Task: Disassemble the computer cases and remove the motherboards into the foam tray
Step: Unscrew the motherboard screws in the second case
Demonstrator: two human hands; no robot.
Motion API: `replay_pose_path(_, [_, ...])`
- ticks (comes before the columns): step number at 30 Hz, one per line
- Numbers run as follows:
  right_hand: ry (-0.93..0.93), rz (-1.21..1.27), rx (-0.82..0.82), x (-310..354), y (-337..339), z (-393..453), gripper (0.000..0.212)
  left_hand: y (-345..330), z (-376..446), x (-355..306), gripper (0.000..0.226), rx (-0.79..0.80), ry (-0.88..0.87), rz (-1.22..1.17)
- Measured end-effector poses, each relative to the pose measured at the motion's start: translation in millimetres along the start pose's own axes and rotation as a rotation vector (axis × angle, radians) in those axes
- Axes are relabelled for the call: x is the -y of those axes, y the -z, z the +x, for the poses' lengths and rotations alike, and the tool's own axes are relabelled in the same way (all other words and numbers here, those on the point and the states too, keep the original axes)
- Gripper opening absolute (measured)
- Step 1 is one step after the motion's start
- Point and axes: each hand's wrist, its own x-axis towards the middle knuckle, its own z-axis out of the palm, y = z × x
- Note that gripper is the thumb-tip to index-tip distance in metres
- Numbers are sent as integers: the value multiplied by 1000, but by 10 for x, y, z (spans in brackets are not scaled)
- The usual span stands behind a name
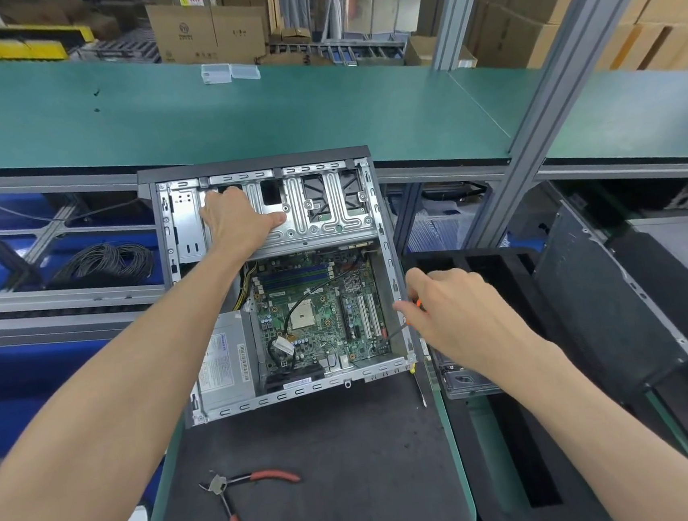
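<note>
1. Your left hand [234, 224] lay flat, fingers relaxed, on the ribbed metal drive cage [316, 210] at the far end of the open computer case [277, 283].
2. Your right hand [462, 324] gripped a screwdriver [399, 330]; its orange handle was mostly hidden, its thin shaft reaching the green motherboard [322, 312] inside the case.
3. The black foam tray [514, 433] sat right of the case, partly cut off.
4. Red-handled pliers [240, 505] lay near you on the dark mat [333, 471].

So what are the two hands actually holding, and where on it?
The right hand grips a screwdriver by its orange handle, tip inside the computer case. The left hand holds nothing; it rests on the metal drive cage.
</note>
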Motion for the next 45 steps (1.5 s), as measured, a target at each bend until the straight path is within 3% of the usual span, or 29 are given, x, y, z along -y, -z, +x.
replay_pose_path(2, [77, 153, 13, -7, 30, 0, 11, 1, -3, -8, 62, 0, 2, 1])
replay_pose_path(5, [153, 269, 52, -23, 74, -22, 28, 6, -6, -21, 61, 6, 13, -10])
replay_pose_path(10, [-35, -7, -25, 9, 12, 6, 36, 12, -7, -14, 61, 1, 1, 2])
replay_pose_path(13, [55, 143, -18, 4, 3, -1, 15, 11, -16, -15, 61, -1, -21, 0])
replay_pose_path(17, [95, 253, 27, 7, 50, -41, 29, 15, -20, 2, 62, -2, -28, 4])
replay_pose_path(20, [8, 163, -19, -24, 6, -21, 23, 8, -21, 0, 61, -6, -34, -1])
replay_pose_path(25, [23, 224, -34, -39, -7, -40, 16, 14, -18, 4, 61, -15, -31, 4])
replay_pose_path(39, [0, 332, -207, -14, 155, -13, 19, 0, 5, -4, 60, -3, -27, -7])
replay_pose_path(45, [-1, 319, -209, 8, 160, 39, 17, 5, -10, -7, 62, -14, -23, 0])
